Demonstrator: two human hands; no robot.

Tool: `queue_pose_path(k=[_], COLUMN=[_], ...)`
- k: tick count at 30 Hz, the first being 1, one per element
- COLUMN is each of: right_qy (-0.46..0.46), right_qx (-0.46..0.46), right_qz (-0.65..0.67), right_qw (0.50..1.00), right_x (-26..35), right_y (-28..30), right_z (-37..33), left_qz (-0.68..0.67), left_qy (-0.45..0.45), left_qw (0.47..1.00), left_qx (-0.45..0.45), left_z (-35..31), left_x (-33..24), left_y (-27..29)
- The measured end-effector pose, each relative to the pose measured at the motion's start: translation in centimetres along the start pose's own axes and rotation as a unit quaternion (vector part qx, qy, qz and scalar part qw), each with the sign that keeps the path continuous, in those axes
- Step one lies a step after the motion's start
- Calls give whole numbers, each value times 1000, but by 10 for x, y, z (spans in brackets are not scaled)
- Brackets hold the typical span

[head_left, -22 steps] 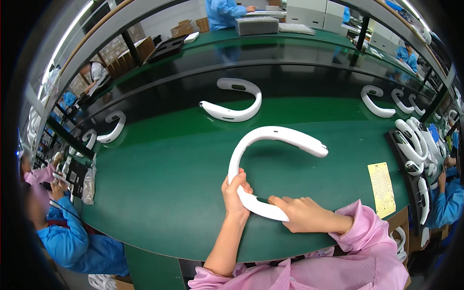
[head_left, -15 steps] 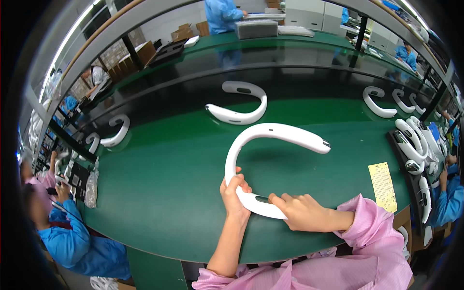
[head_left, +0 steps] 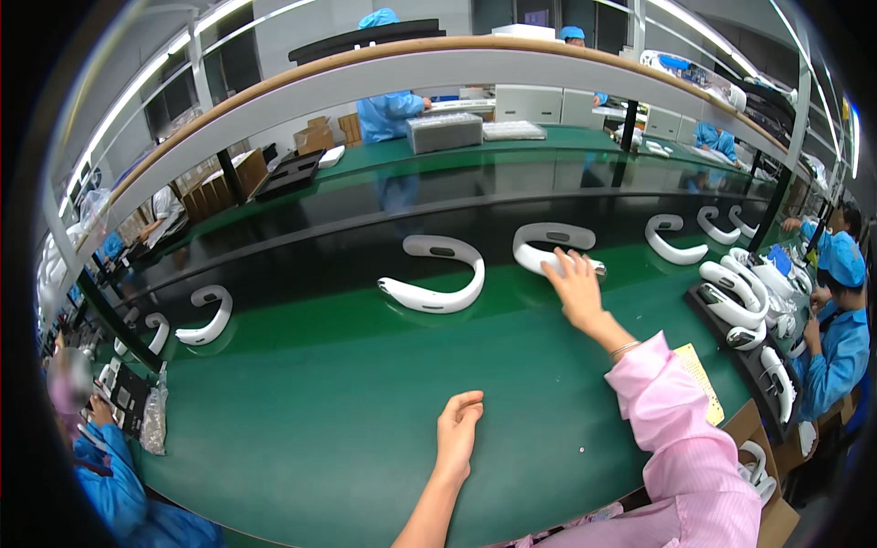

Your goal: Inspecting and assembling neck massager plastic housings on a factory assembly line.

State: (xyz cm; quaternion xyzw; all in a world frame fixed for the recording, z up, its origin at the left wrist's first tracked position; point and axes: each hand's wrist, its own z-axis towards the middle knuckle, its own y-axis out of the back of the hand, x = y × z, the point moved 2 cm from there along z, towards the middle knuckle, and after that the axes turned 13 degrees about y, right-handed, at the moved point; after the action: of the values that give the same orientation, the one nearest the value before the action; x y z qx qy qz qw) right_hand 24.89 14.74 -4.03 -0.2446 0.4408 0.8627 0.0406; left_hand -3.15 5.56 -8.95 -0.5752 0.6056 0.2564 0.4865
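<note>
A white C-shaped neck fan [head_left: 541,259] lies at the far side of the green table [head_left: 347,402], along its dark band. Over its near arm reaches my right hand [head_left: 577,290], fingers spread, the fingertips at its white shell; whether they still touch it is hard to tell. My left hand [head_left: 459,429] hovers above the near middle of the table, fingers loosely curled together with nothing in them. Just left of the first fan rests another white neck fan [head_left: 448,297], its opening turned left.
More neck fans lie along the band, one right [head_left: 674,248] and one left [head_left: 210,320]. A black tray [head_left: 722,342] of white parts stands right, beside a yellow paper [head_left: 702,379] and a cardboard box [head_left: 776,498]. A shelf rail [head_left: 438,78] spans overhead. Co-workers in blue sit both sides.
The neck fan both hands held now lies on the far band. My right hand has reached forward to it and spread its fingers; my left has let go. The view has tilted upward.
</note>
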Motion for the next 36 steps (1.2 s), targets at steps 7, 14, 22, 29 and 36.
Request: queue_pose_path(k=[7, 14, 22, 29, 36], right_qy=[46, 4, 218, -77, -226], right_qx=[-66, -143, -111, -172, 47], right_qz=[298, 332, 442, 582, 892], right_qw=[951, 932, 863, 791, 389], right_x=[96, 108, 116, 65, 97], right_y=[-45, -33, 119, 143, 91], right_z=[48, 62, -11, -50, -73], left_qz=[-33, 226, 583, 137, -254], left_qy=[-1, -195, -420, -287, -84], left_qw=[999, 945, 643, 945, 949], left_qx=[21, -132, -265, -84, 167], left_z=[10, -8, -38, -60, -61], left_x=[10, -16, -55, -46, -46], left_y=[6, 13, 0, 10, 1])
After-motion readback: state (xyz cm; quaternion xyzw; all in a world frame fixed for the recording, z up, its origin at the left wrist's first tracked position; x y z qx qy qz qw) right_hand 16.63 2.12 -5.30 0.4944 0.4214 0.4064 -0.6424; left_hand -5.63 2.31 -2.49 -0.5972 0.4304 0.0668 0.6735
